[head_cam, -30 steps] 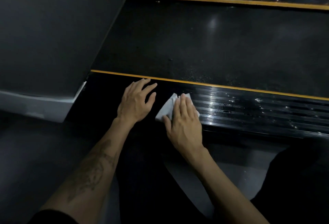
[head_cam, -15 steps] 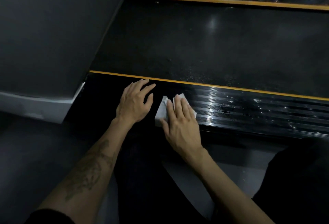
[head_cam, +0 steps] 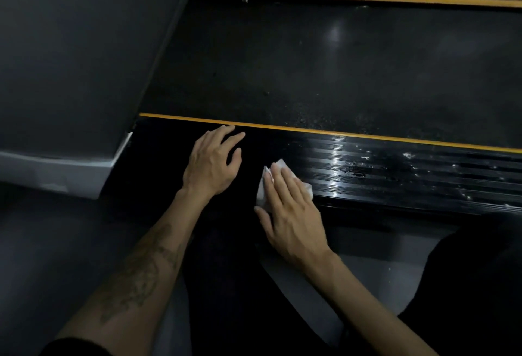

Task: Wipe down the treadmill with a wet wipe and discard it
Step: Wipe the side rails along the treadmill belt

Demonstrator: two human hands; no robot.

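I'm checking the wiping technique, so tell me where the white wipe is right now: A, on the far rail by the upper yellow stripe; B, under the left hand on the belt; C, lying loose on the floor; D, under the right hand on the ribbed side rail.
D: the wipe lies under the flat fingers of the right hand on the ribbed side rail, while the left hand rests bare beside it.

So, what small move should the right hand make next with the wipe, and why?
Probably slide the right hand, which presses the wet wipe flat with straight fingers, to the right along the near ribbed side rail. That stretch shows white specks and wet streaks. The left hand rests flat on the rail's dark left part, so it looks like a brace.
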